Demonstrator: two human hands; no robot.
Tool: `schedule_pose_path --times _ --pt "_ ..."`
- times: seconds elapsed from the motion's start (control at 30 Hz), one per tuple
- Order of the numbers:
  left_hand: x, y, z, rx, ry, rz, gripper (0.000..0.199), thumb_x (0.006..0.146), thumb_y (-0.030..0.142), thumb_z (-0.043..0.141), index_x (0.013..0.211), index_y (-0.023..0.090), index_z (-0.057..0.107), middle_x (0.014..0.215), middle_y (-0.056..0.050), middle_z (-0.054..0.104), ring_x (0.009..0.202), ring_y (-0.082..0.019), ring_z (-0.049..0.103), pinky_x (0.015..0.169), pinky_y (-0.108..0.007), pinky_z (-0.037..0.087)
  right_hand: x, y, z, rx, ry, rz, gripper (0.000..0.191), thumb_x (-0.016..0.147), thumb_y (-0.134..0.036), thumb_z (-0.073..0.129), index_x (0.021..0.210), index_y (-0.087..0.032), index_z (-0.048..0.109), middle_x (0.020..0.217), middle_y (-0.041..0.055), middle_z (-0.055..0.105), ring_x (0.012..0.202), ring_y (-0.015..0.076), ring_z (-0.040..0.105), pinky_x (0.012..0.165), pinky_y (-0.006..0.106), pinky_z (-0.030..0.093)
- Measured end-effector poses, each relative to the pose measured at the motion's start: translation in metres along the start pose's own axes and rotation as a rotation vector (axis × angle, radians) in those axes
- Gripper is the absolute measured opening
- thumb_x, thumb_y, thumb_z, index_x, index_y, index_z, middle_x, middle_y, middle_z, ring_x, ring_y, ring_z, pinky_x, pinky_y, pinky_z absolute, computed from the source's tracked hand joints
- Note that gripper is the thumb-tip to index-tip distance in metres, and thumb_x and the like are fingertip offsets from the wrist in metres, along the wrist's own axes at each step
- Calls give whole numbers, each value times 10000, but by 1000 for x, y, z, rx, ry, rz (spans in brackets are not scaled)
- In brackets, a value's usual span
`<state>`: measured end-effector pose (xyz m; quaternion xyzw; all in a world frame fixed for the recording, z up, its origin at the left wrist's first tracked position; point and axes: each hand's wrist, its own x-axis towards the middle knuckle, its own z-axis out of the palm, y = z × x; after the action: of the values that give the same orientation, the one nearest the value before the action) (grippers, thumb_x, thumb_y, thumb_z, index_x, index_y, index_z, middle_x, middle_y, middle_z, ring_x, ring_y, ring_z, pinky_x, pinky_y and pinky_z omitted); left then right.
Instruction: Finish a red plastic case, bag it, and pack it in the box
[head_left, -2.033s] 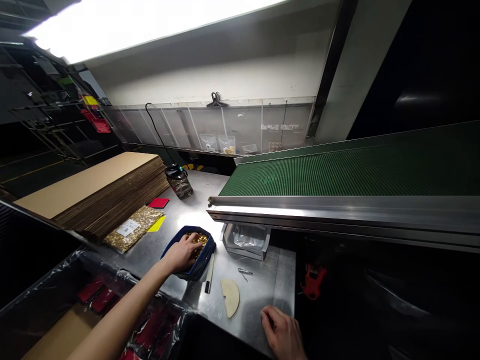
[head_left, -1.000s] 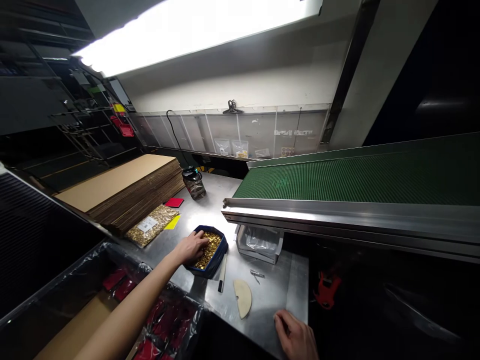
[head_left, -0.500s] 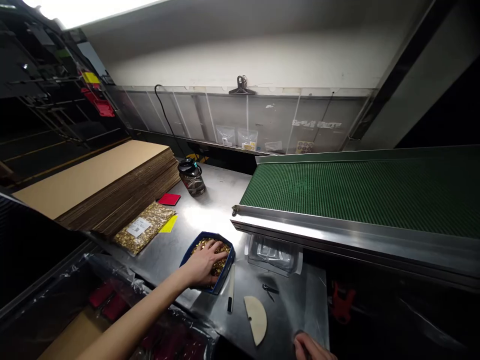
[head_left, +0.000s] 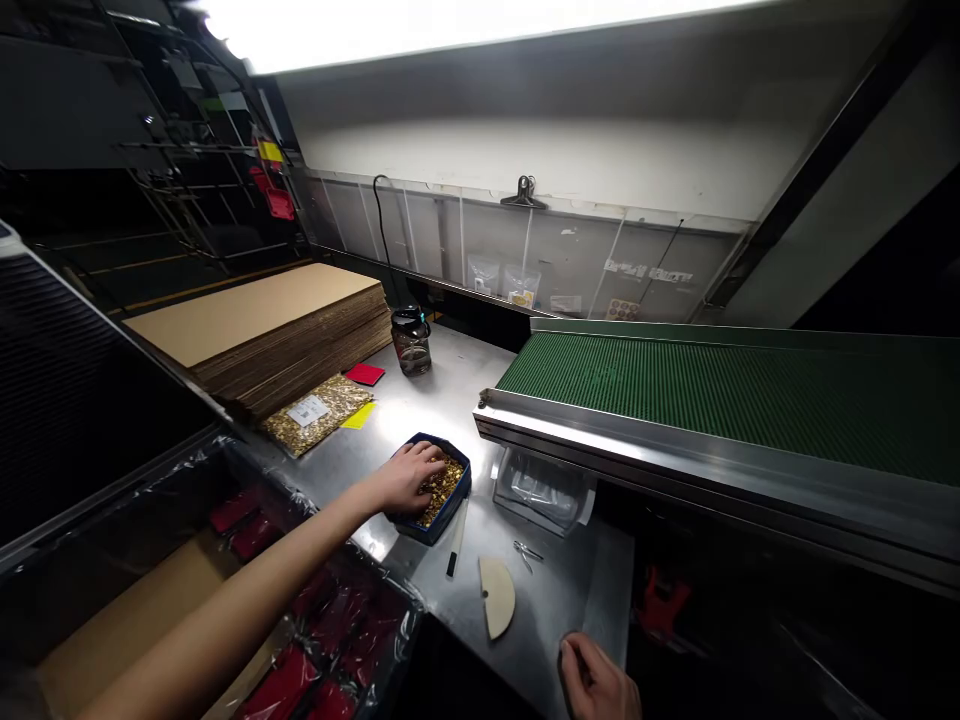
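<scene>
My left hand [head_left: 409, 477] reaches into a blue tray [head_left: 450, 522] of small gold-coloured metal pieces [head_left: 444, 488]. Its fingers are bent and slightly apart, with the tips down among the pieces; no piece shows lifted. Near the table's front edge, at the lower right, is my right hand [head_left: 600, 685]. Its fingers are curled with the thumb against them, and whatever they may hold is hidden. Beside the tray lies a thin white strip with a black end [head_left: 456, 540]. Closer to my right hand are small nippers [head_left: 527, 553] and a pale half-disc [head_left: 496, 597].
A green conveyor belt [head_left: 637, 390] fills the right, with clear plastic trays [head_left: 541, 490] below its edge. At left are a cardboard stack [head_left: 277, 310], a bag of gold pieces [head_left: 319, 412] and a dark jug [head_left: 412, 345]. A lined bin with red packets [head_left: 281, 685] stands at lower left.
The whole view has shifted as my head moved. My left hand has drawn toward the tray's left side, its fingers less spread, uncovering more gold pieces. More of my right hand is in view.
</scene>
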<state>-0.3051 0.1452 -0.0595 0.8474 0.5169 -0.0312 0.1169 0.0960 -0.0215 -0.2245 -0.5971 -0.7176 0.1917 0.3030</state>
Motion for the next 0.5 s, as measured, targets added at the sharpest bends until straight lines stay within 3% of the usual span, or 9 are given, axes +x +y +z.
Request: schedule_pose_path --times 0.13,0.33,0.5 --pt "9 6 -3 -21 -50 118 625 780 335 707 1389 282 574 1465 -91 562 1326 -325 526 1131 -425 417 1 -5 0 15 26 -20 553 1044 -572 293 778 -247 654 645 17 664 492 143 618 499 225 415" --pt "16 15 0 46 -74 103 536 836 383 662 1342 219 592 1388 -149 584 1264 -357 537 1066 -506 440 2 -8 6 -22 87 -37 603 1052 -581 228 783 -250 655 652 20 669 540 167 664 514 241 403" --pt "19 13 -8 100 -170 152 397 840 400 658 1198 230 669 1215 -110 651 1178 -351 557 980 -535 453 4 -7 13 -54 140 -55 629 1058 -572 201 743 -250 640 601 7 647 496 157 637 500 238 384"
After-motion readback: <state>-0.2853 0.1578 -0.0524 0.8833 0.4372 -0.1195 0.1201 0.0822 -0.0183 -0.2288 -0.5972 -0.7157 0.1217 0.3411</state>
